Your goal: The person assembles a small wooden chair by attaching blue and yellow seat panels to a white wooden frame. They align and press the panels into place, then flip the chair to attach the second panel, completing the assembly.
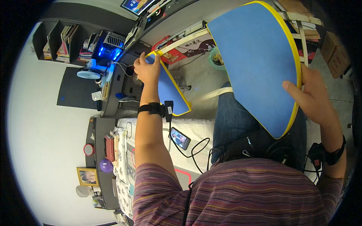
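Note:
A chair with two blue panels edged in yellow, joined by cream-coloured tubes, is held tilted in front of me. Its large curved panel [256, 67] rests over my thighs, at the right. My right hand [313, 96] grips that panel's right edge, thumb on the blue face and fingers behind the yellow rim. Farther off to the left is the smaller blue panel [169, 90]. At its upper corner, beside a tube end, my left hand [148, 69] is closed around the edge; some of its fingertips are hidden.
A phone [180, 138] with its screen lit lies on the bed [200, 126] beside my left thigh, near a black cable [194, 152]. On the floor beyond are a green bin [216, 60] and cardboard boxes [335, 54]. A desk [113, 94] stands at the left.

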A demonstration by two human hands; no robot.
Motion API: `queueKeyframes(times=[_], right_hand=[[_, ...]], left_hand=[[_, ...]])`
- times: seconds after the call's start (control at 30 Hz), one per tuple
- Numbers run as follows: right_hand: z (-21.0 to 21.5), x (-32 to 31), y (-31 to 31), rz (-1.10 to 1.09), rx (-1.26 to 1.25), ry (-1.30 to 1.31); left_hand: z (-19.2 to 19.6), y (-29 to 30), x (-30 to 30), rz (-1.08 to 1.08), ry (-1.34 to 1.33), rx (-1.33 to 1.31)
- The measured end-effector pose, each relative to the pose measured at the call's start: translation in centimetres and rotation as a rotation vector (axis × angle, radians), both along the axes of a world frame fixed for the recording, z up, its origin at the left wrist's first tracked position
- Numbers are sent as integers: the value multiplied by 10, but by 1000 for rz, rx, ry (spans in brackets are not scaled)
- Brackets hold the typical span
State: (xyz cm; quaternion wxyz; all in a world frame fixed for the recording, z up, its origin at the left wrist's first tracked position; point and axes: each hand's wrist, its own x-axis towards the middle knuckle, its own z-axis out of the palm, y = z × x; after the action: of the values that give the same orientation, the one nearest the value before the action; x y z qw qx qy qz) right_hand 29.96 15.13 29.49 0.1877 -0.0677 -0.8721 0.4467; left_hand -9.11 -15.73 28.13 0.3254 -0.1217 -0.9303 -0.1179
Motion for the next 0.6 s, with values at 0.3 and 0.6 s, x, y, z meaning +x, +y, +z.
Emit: queueKeyframes(times=[0.3,0.6], right_hand=[[1,-1,3,50,-87,19],[0,-2,1,36,-66,22]], left_hand=[[-5,21,5,137,121,-118],[-1,30,7,173,84,-164]])
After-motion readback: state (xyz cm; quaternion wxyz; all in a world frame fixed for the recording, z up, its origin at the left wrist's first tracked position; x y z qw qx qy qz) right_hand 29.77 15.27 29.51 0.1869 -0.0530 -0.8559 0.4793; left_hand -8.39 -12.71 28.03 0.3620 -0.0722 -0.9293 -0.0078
